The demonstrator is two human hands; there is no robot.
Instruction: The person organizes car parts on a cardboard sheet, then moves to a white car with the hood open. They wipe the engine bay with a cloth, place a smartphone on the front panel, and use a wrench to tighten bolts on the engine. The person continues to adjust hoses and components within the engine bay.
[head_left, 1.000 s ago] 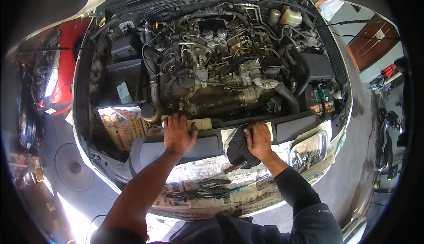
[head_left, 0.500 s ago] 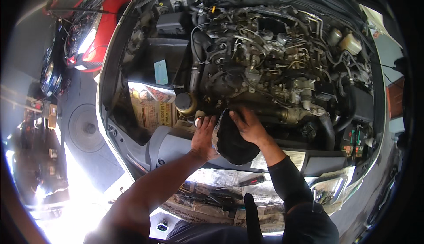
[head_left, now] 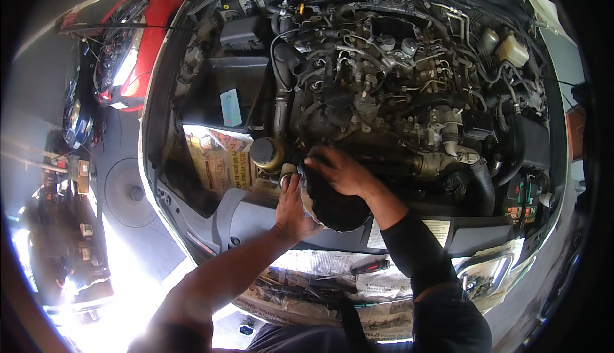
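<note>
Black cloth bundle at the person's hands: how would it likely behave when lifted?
The black cloth bundle would probably sag or fold, given its soft, rounded outline. Its matte, unshiny surface suggests it may not be slippery against the left hand or right hand.

Tools on spread newspaper

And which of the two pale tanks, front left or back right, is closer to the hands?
The front-left tank, near the left hand. It has a wide, round, dark cap; the other pale tank sits far away at the back right.
</note>
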